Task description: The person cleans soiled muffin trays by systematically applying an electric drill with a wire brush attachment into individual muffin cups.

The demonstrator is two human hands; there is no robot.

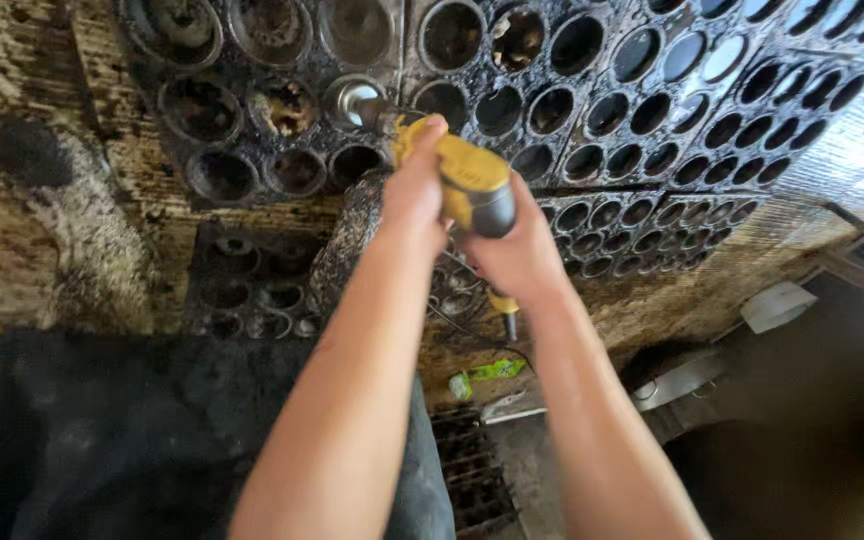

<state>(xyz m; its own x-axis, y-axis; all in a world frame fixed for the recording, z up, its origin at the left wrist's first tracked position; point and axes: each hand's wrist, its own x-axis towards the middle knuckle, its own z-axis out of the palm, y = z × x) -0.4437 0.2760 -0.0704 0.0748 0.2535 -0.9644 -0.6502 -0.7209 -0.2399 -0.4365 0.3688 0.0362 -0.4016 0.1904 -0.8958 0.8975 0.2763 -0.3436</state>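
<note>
Both hands close around a yellow power tool [464, 178] held out in front of the person at arm's length. The left hand [414, 190] wraps the front of the tool's body from the left, fingers curled over the top near its nose, and the right hand [520, 250] grips the rear of the body and the handle that hangs below it, where a dark, rounded end cap shows between the two hands. The tool's shiny round head [354, 102] sits in one cup of a blackened metal tray [252, 100] full of round cups, in the tray's second row; whether the head is turning cannot be told from this view. That tray lies on a stained, crusted work surface [12, 230], and to its right, touching or nearly so, a second dark tray [652, 80] with many smaller round cups stretches away toward the upper right. A smaller dark tray [242, 285] lies just below the first one, left of the forearms. A black cloth or mat [122, 430] covers the near left part of the surface. Below the hands a small green packet [487, 373] lies on the surface, and a pale plastic piece [777, 305] rests well off to the right.
</note>
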